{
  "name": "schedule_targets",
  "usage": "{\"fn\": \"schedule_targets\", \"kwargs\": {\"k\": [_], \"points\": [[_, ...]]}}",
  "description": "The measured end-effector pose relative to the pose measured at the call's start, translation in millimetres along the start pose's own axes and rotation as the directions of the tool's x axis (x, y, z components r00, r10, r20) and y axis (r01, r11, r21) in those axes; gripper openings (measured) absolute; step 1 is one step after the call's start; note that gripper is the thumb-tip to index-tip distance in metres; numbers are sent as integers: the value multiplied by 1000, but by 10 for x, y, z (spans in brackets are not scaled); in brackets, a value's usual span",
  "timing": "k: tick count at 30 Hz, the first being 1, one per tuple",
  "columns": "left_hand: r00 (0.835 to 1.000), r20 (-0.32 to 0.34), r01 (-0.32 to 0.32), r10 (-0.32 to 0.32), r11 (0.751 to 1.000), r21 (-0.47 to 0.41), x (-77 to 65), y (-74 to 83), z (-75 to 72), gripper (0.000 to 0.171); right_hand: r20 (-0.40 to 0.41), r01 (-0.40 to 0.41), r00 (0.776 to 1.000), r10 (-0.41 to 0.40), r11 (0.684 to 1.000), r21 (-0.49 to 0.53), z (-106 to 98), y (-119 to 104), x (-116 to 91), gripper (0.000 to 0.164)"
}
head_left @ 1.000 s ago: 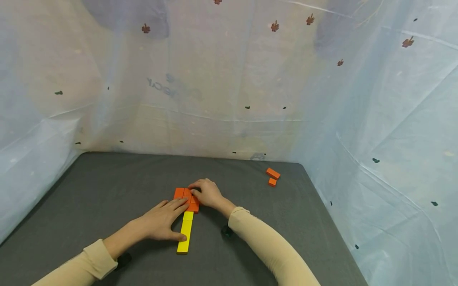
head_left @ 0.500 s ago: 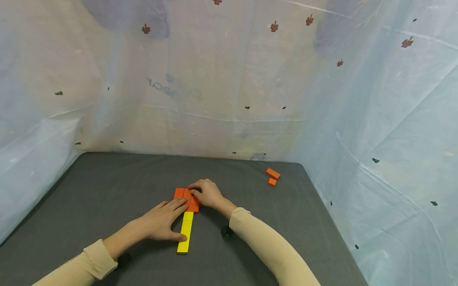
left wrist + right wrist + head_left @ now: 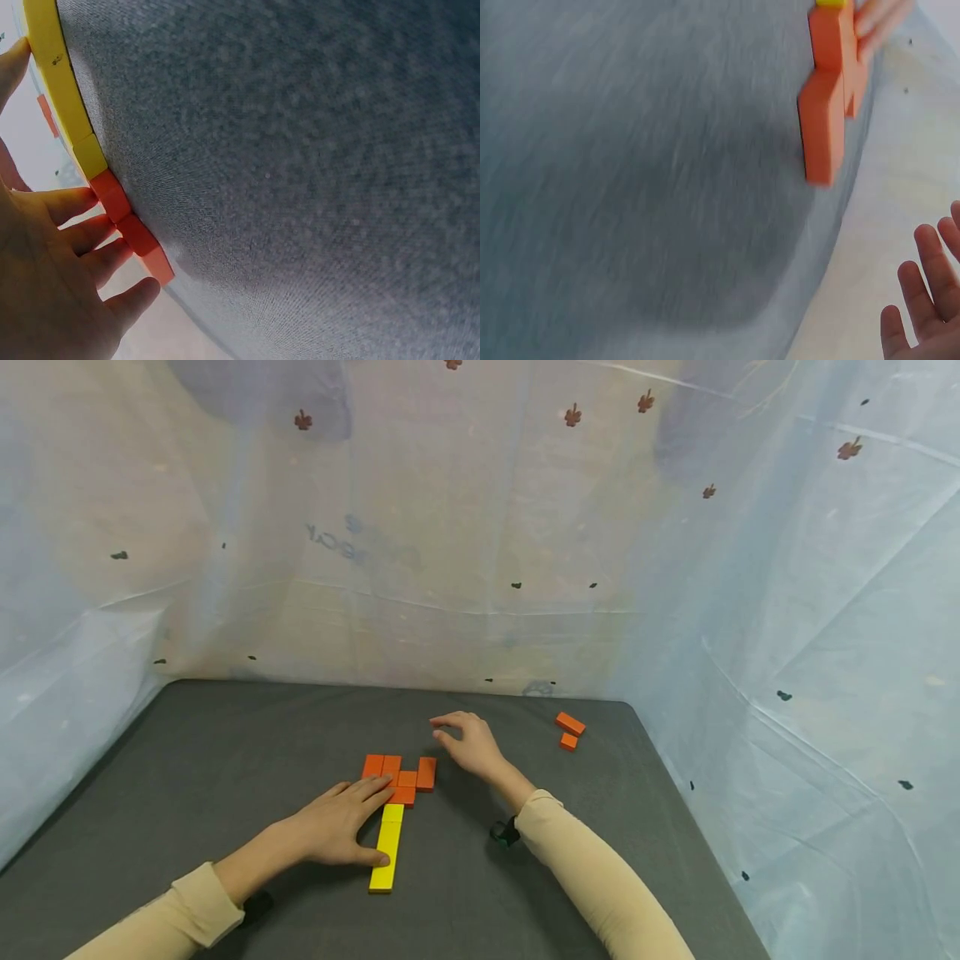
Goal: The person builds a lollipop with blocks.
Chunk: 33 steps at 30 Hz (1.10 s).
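Note:
My left hand (image 3: 337, 822) rests fingertips on a flat group of orange blocks (image 3: 392, 766), its thumb on a long yellow block (image 3: 388, 839). A short yellow block (image 3: 393, 812) joins the long one to the orange group. In the left wrist view, the straight fingers of the left hand (image 3: 60, 277) touch the row of orange blocks (image 3: 112, 196). My right hand (image 3: 474, 745) hovers to the right of the group, holding nothing. One orange block (image 3: 426, 774) at the group's right side lies nearest to it. Extended fingers show on the right hand (image 3: 930, 315) in the right wrist view.
Two loose orange blocks, a longer one (image 3: 571, 723) and a smaller one (image 3: 569, 742), lie near the far right corner of the dark grey table (image 3: 285, 727). Translucent sheeting (image 3: 420, 543) with leaf shapes hangs behind and beside the table.
My right hand has left the blocks and moved right, uncovering the orange block on the group's right side. My left hand has stayed in place.

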<state>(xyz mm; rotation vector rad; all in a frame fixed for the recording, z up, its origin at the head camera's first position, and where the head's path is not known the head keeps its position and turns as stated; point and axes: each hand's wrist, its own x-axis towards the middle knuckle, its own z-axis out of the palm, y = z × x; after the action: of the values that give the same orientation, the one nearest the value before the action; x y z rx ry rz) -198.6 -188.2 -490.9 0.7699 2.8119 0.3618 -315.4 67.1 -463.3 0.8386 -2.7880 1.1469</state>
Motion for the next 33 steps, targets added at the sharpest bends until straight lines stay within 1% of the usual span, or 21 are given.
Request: {"fn": "schedule_targets", "kwargs": {"k": [3, 6, 10, 11, 17, 21, 28, 33], "points": [[1000, 3, 0, 0, 1000, 3, -2, 1, -3, 108, -31, -21, 999, 21, 1000, 10, -149, 100, -49, 32], [1000, 4, -8, 8, 1000, 5, -10, -1, -10, 109, -67, -36, 997, 36, 999, -3, -283, 226, -105, 33], [1000, 4, -24, 24, 1000, 0, -17, -10, -20, 109, -124, -76, 990, 74, 997, -17, -448, 408, -195, 32], [1000, 6, -20, 20, 1000, 3, -16, -13, -19, 109, -135, -88, 987, 85, 996, -20, -488, 456, -220, 32], [1000, 12, -12, 12, 1000, -3, -23, -28, -6, 110, -168, -166, 973, 158, 986, -29, -720, 738, -397, 32], [1000, 19, -3, 3, 1000, -7, -24, -31, 4, 110, -185, -198, 965, 185, 979, -54, -876, 928, -509, 33], [1000, 22, 1, -1, 1000, -9, -16, -20, 0, 110, -217, -273, 945, 245, 955, -112, -1098, 1285, -682, 38], [1000, 22, -1, 1, 1000, -11, -4, -19, 6, 110, -245, -331, 925, 292, 933, -139, -1193, 1459, -752, 36]]}}
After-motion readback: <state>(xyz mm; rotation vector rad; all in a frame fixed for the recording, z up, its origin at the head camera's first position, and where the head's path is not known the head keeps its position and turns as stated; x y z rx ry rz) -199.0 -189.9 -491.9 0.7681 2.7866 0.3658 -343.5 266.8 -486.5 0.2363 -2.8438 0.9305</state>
